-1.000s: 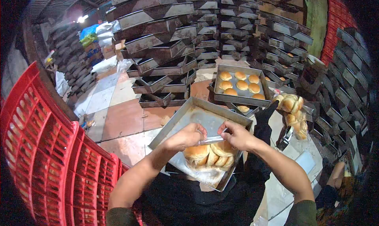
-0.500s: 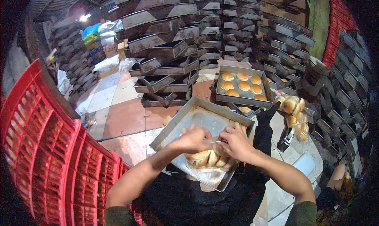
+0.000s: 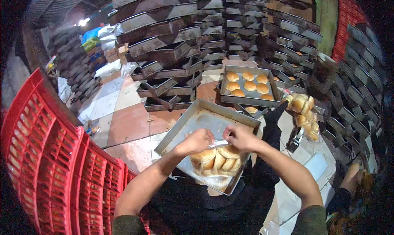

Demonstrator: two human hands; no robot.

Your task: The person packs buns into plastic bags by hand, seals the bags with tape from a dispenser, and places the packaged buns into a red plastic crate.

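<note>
Golden braided bread rolls (image 3: 217, 160), apparently inside a clear plastic bag, lie in the front part of a metal baking tray (image 3: 184, 119) before me. My left hand (image 3: 200, 140) pinches one end of the gathered edge of the bag (image 3: 218, 144) just above the rolls. At the other end of that edge, my right hand (image 3: 243, 138) also pinches with thumb and fingers. A short whitish stretch of plastic runs between the two hands. The fingertips partly hide what they grip.
Behind stands a second tray of round buns (image 3: 250, 85). To the right, bagged bread (image 3: 305, 116) lies near a tape dispenser (image 3: 295, 140). Red crates (image 3: 74, 161) rise at left, and tall stacks of metal trays (image 3: 164, 34) fill the back. Another person's arm (image 3: 349, 177) shows at lower right.
My hands have moved slightly apart, stretching the plastic between them and uncovering more of the bread. The whole view has shifted a little.
</note>
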